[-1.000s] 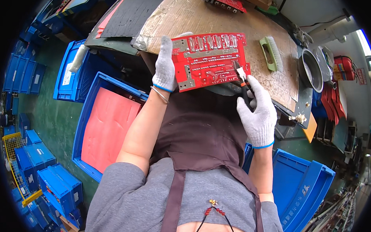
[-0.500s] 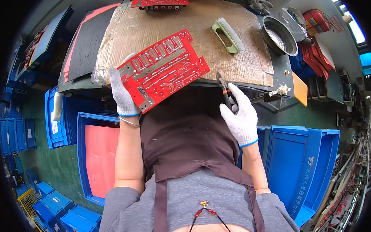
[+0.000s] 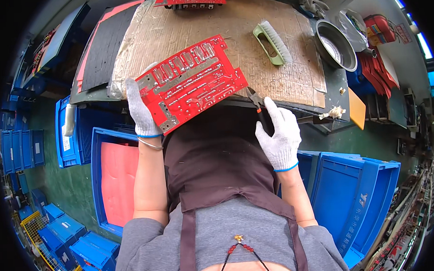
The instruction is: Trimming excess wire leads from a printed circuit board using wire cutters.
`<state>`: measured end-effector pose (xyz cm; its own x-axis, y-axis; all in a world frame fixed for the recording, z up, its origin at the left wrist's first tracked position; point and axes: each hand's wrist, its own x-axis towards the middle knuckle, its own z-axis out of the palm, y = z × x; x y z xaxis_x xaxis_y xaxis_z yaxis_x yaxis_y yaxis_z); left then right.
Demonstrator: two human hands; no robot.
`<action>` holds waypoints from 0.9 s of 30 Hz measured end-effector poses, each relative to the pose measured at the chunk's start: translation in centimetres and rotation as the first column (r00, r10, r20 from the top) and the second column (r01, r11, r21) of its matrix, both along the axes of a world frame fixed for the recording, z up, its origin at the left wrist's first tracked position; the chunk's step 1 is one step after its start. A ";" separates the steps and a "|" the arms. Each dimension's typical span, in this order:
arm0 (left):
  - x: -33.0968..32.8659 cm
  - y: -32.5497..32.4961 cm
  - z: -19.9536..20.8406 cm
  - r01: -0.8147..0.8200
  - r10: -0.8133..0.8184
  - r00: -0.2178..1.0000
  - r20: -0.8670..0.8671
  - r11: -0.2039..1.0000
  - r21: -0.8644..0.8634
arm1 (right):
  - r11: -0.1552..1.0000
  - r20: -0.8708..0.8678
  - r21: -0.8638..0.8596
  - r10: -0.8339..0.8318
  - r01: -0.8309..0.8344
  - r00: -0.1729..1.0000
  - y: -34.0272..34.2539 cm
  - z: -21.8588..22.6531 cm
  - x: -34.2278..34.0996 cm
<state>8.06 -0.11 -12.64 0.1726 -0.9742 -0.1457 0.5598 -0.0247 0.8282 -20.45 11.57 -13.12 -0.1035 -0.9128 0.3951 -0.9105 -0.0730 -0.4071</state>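
My left hand (image 3: pixel 143 112), in a white glove with a blue cuff, grips a red circuit board (image 3: pixel 196 83) by its left end. The board is tilted, solder side up, over the table's front edge. In my gloved right hand (image 3: pixel 280 133) is a pair of side cutters (image 3: pixel 258 104) with dark and orange handles. Their jaws point up and left, close to the board's right corner; whether they touch it I cannot tell. A green brush (image 3: pixel 272 43) with white bristles lies on the cardboard beyond the cutters.
Cardboard (image 3: pixel 184 29) covers the table; another red board (image 3: pixel 189 0) lies at its far edge. A metal bowl (image 3: pixel 337 45) stands at the right. Blue crates (image 3: pixel 355 197) are on the right, and a blue crate with a pink sheet (image 3: pixel 118 182) is on the left.
The side cutters in my right hand have moved left, nearer the board's right corner. My left hand and the board have barely moved. The view has shifted slightly.
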 end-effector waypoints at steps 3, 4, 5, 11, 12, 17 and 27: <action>0.2 -0.1 -0.4 -0.015 0.015 1.000 -0.003 1.000 -0.015 | 0.997 -0.039 0.043 0.063 -0.062 0.997 0.1 0.4 0.7; 0.2 -0.1 -0.3 -0.019 0.019 1.000 -0.002 1.000 -0.014 | 0.997 -0.002 0.036 0.075 -0.075 0.997 -0.2 0.1 0.6; 0.1 0.0 -0.1 -0.026 0.026 1.000 -0.011 1.000 0.000 | 0.997 0.025 0.068 0.043 -0.044 0.999 -0.4 0.2 0.4; 0.3 0.0 -0.5 -0.025 0.025 1.000 0.004 1.000 -0.019 | 0.996 -0.034 0.079 0.037 -0.034 0.999 -0.1 1.3 -0.1; 0.2 0.0 -0.5 -0.015 0.014 0.999 -0.039 1.000 -0.022 | 0.993 -0.041 0.100 0.065 -0.060 0.997 0.0 1.3 0.1; 0.5 -0.2 -1.0 0.044 -0.053 0.989 -0.138 0.997 -0.071 | 0.996 -0.047 0.045 0.077 -0.075 0.996 -0.2 1.3 0.3; 0.7 0.1 -0.6 0.053 -0.062 0.987 -0.149 0.996 -0.070 | 0.995 -0.013 0.042 0.095 -0.095 0.995 0.0 1.5 0.9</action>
